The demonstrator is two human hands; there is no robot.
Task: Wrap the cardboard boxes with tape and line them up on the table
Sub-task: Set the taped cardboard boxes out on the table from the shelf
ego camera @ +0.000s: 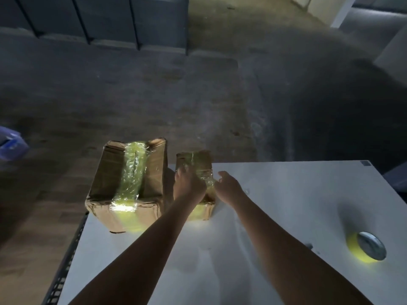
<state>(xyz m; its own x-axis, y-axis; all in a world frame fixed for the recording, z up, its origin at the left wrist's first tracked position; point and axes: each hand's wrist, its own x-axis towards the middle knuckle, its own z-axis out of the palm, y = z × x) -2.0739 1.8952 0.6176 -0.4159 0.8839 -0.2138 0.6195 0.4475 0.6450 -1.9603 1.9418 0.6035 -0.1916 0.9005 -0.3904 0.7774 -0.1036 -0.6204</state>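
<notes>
A large cardboard box (110,179) with a band of yellowish clear tape over its top and front stands at the far left corner of the white table (286,194). Just right of it stands a smaller taped cardboard box (199,160). My left hand (188,186) rests on the small box's top left side, fingers curved over it. My right hand (229,186) touches the box's right side with fingers stretched toward the tape. A roll of yellow tape (366,246) lies flat on the table at the right.
The table's left edge has a perforated metal rail (66,260). Beyond the table lies a dark concrete floor (176,95). A blue object (11,142) sits at the far left. Dark shelving stands at the back.
</notes>
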